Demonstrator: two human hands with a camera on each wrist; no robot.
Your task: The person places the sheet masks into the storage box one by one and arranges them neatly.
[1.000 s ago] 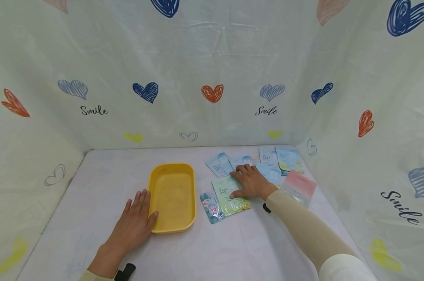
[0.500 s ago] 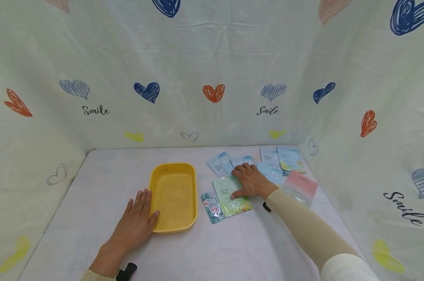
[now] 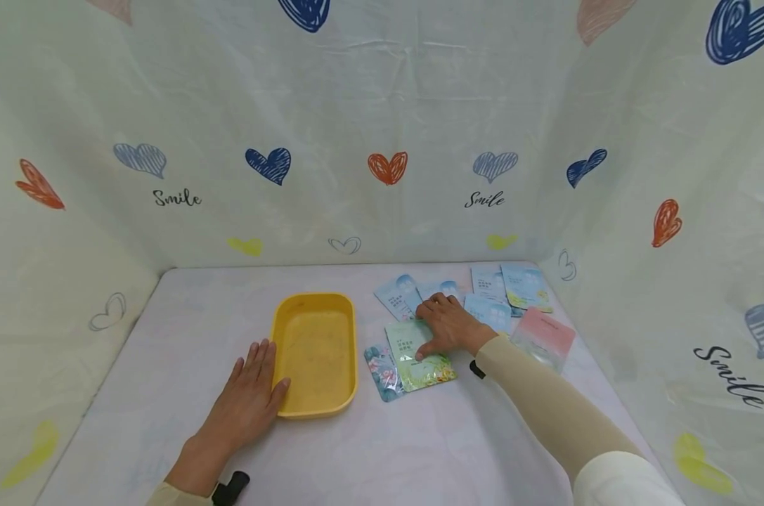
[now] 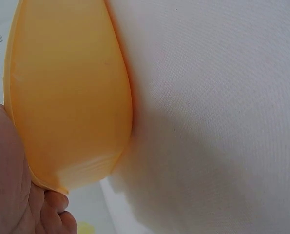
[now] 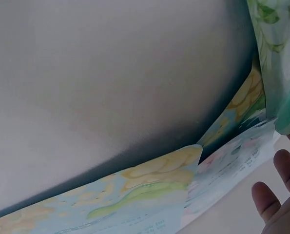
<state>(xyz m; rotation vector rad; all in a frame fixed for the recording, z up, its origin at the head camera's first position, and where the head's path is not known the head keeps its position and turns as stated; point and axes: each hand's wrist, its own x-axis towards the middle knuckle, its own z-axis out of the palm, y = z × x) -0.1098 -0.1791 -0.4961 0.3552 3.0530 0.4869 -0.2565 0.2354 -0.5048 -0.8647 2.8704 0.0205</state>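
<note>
A yellow plastic tray stands on the white tabletop. My left hand lies along its left side with fingers straight and the thumb touching the near-left rim; the left wrist view shows the tray's side wall beside that hand. To the tray's right, a green flat packet partly overlaps a blue flowered packet. My right hand rests over the green packet's right part, thumb on it, fingers spread toward the blue packets behind. In the right wrist view its fingers appear apart; the thumb is hidden.
Several light-blue packets lie behind the right hand, one at far left, another at the back right corner. A pink-and-clear packet lies right, partly under the right forearm. A white heart-printed sheet walls the back and sides.
The whole head view has shifted slightly, moving the scene a little to the right. Both hands, the tray and the packets keep their places relative to one another.
</note>
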